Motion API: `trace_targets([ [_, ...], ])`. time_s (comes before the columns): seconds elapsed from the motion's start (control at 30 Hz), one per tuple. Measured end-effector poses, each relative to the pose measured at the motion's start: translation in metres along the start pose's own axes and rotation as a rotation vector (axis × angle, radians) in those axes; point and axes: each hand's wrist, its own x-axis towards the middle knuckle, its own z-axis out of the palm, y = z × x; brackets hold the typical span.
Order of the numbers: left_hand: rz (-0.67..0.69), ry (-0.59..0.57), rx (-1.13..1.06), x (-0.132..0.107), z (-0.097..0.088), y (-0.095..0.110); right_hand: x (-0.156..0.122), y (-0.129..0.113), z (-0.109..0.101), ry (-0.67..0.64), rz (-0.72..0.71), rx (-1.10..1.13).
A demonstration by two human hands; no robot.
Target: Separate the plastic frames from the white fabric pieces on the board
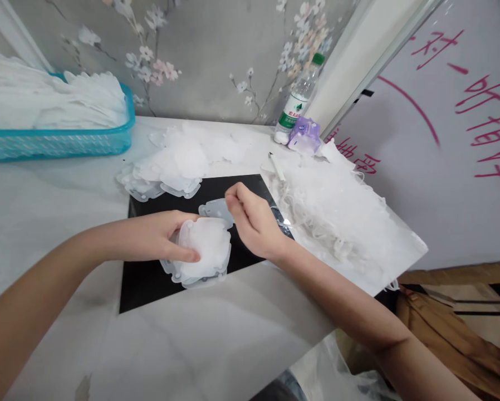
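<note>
The left hand (pixel 147 236) clenches a stack of scalloped, translucent film pieces (pixel 208 248) on a glossy black sheet (pixel 158 284). The right hand (pixel 254 223) pinches beside them, its grip unclear.

Bright, even light, faint shadows; wide-angle edge distortion, slight glare

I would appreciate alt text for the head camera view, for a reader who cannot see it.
A person's left hand presses a stack of translucent white scalloped pieces on a black mat, while the right hand touches another piece. More pieces fill a turquoise basket behind.
</note>
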Motion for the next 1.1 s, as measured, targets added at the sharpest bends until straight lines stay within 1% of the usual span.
trace_targets([
  [0.13, 0.002, -0.007, -0.018, 0.000, -0.001, 0.001, 0.000, 0.008, 0.003, 0.116, 0.123, 0.056],
  [0.2, -0.002, -0.017, -0.049, 0.000, -0.002, -0.001, 0.001, 0.012, 0.004, 0.114, 0.175, 0.035],
  [0.27, -0.001, -0.035, -0.107, 0.001, -0.003, -0.004, 0.003, 0.013, 0.003, 0.020, 0.248, -0.078],
  [0.33, -0.007, -0.063, -0.193, 0.001, -0.004, -0.008, 0.004, 0.014, 0.001, -0.132, 0.333, -0.238],
  [0.4, -0.025, -0.086, -0.275, 0.002, -0.005, -0.013, 0.005, 0.015, 0.000, -0.246, 0.393, -0.333],
  [0.43, -0.039, -0.093, -0.310, 0.002, -0.005, -0.015, 0.006, 0.016, -0.001, -0.271, 0.411, -0.343],
  [0.5, -0.069, -0.101, -0.361, 0.002, -0.006, -0.019, 0.006, 0.018, -0.002, -0.267, 0.428, -0.313],
  [0.6, -0.072, -0.108, -0.390, 0.001, -0.007, -0.022, 0.007, 0.023, -0.001, -0.217, 0.429, -0.212],
  [0.67, -0.052, -0.115, -0.386, 0.001, -0.007, -0.022, 0.006, 0.026, 0.000, -0.150, 0.419, -0.106],
  [0.73, -0.048, -0.120, -0.382, 0.000, -0.007, -0.022, 0.006, 0.027, 0.002, -0.021, 0.379, -0.008],
  [0.83, -0.081, -0.081, -0.366, -0.002, -0.007, -0.022, 0.005, 0.022, 0.000, 0.224, 0.288, 0.075],
  [0.87, -0.088, -0.066, -0.359, -0.002, -0.007, -0.023, 0.005, 0.018, -0.002, 0.282, 0.258, 0.113],
  [0.9, -0.090, -0.052, -0.355, -0.002, -0.007, -0.024, 0.006, 0.014, -0.005, 0.313, 0.231, 0.166],
  [0.93, -0.093, -0.042, -0.354, -0.001, -0.007, -0.025, 0.006, 0.009, -0.009, 0.309, 0.208, 0.239],
  [0.97, -0.102, -0.025, -0.356, -0.001, -0.007, -0.027, 0.006, 0.003, -0.012, 0.271, 0.187, 0.326],
  [1.03, -0.148, 0.042, -0.364, 0.000, -0.007, -0.031, 0.006, -0.005, -0.016, 0.113, 0.173, 0.503],
  [1.1, -0.198, 0.099, -0.378, 0.002, -0.007, -0.034, 0.004, -0.011, -0.014, -0.063, 0.184, 0.621],
])
